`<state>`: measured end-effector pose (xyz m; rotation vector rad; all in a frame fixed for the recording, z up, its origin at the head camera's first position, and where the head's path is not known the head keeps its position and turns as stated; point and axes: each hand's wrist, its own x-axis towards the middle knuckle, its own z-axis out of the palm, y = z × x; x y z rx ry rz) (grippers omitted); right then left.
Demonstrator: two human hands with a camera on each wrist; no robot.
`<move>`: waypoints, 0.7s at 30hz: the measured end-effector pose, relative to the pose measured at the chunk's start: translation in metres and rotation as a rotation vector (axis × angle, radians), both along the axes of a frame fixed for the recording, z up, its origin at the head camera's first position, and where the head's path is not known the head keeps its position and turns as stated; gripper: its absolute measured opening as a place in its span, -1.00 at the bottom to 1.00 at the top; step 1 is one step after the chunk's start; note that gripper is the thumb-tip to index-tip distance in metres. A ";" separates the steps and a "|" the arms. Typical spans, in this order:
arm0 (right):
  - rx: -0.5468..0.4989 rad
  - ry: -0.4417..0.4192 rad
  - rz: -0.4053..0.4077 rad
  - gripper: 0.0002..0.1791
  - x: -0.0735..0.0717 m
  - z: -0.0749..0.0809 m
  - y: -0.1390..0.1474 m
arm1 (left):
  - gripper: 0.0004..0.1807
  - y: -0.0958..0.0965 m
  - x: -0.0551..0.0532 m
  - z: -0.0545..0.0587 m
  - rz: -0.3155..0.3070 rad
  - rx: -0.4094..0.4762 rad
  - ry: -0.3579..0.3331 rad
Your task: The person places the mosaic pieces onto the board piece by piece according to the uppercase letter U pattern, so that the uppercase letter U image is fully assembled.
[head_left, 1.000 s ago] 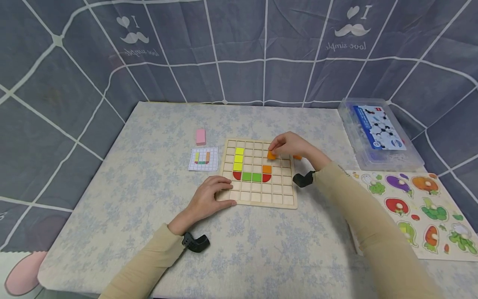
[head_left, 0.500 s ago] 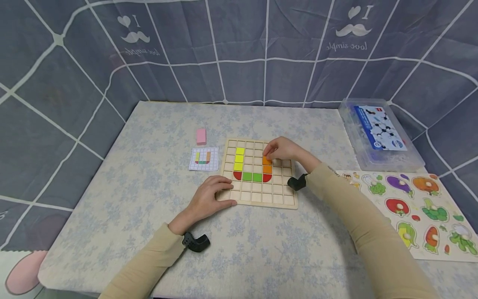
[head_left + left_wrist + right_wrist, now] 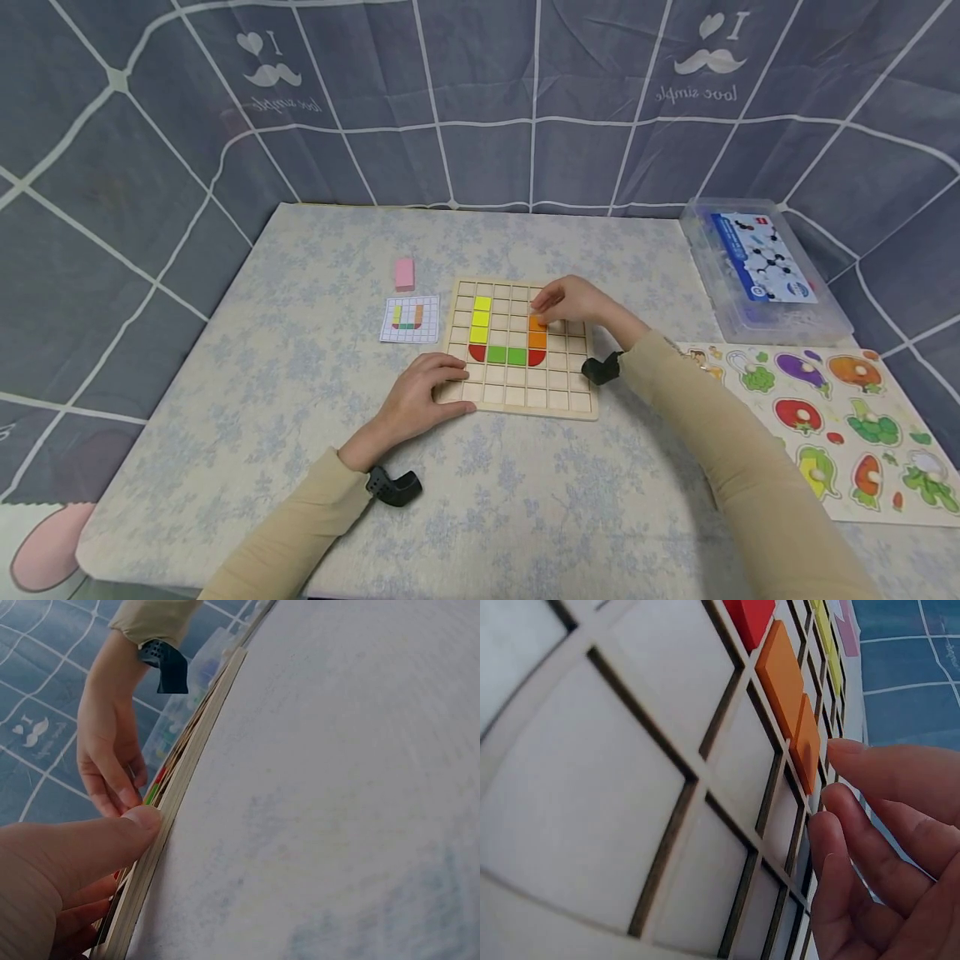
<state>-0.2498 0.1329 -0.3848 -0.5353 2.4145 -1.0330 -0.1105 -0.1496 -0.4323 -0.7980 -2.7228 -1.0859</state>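
Observation:
A wooden grid board (image 3: 558,402) lies on the table. Its colored tiles form a U: yellow tiles (image 3: 481,320) at left, red corner pieces (image 3: 536,357), green tiles (image 3: 497,354) between them, and orange tiles (image 3: 537,339) at right. My left hand (image 3: 412,396) holds the board's near left corner, thumb along the front edge and fingers over the left side. Over the upper orange tile (image 3: 807,746) hovers my right hand (image 3: 572,300); in the right wrist view its thumb and bent fingers are beside that tile with nothing between them.
Left of the board lie a pattern card (image 3: 408,319) and a pink block (image 3: 403,273). A clear plastic box (image 3: 765,271) stands at the back right, with a vegetable puzzle board (image 3: 832,433) in front of it, partly under the right forearm.
The right hand has carried an orange tile leftward and set it in the cell beyond the other orange tile. Since then its fingers have come slightly off. The left hand stays put.

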 end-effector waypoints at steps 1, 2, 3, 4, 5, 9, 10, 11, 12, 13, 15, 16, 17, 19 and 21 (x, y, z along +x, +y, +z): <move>-0.005 0.005 -0.004 -0.69 0.000 0.000 0.002 | -0.51 0.000 0.000 0.000 0.000 0.000 0.001; -0.007 0.012 -0.007 -0.68 0.000 0.000 0.005 | -0.51 0.000 0.000 -0.001 -0.001 0.000 0.002; -0.005 0.021 -0.013 -0.68 0.000 0.000 0.007 | -0.50 0.000 0.000 -0.001 -0.001 0.000 0.002; -0.005 0.026 -0.025 -0.68 0.000 0.000 0.009 | -0.50 0.000 -0.001 -0.001 -0.002 0.002 0.002; -0.005 0.030 -0.037 -0.68 0.000 0.000 0.012 | -0.50 0.000 -0.001 -0.001 -0.002 0.003 0.003; 0.009 0.059 -0.086 -0.67 0.002 0.003 0.022 | -0.49 0.000 -0.001 -0.002 -0.002 0.004 0.012; 0.012 0.061 -0.100 -0.66 0.003 0.004 0.025 | -0.49 0.000 -0.002 -0.002 -0.002 0.003 0.016; 0.019 0.062 -0.110 -0.66 0.003 0.004 0.027 | -0.49 0.000 -0.001 -0.002 -0.002 0.002 0.018; 0.026 0.065 -0.119 -0.66 0.004 0.004 0.030 | -0.49 0.000 -0.001 -0.002 -0.002 0.002 0.021; 0.029 0.063 -0.128 -0.66 0.004 0.004 0.033 | -0.49 0.000 -0.001 -0.002 -0.001 0.003 0.021; 0.029 0.053 -0.142 -0.65 0.005 0.004 0.038 | -0.50 0.000 -0.001 -0.002 -0.004 0.008 0.021; 0.025 0.047 -0.147 -0.65 0.005 0.004 0.041 | -0.50 0.000 -0.001 -0.002 -0.005 0.010 0.018; 0.024 0.047 -0.149 -0.64 0.005 0.003 0.043 | -0.50 -0.001 -0.001 -0.002 -0.006 0.012 0.015; 0.021 0.052 -0.153 -0.64 0.006 0.003 0.048 | -0.51 -0.001 -0.001 -0.001 -0.010 0.016 0.012; 0.023 0.062 -0.158 -0.63 0.007 0.003 0.053 | -0.51 0.000 -0.001 -0.001 -0.012 0.015 0.011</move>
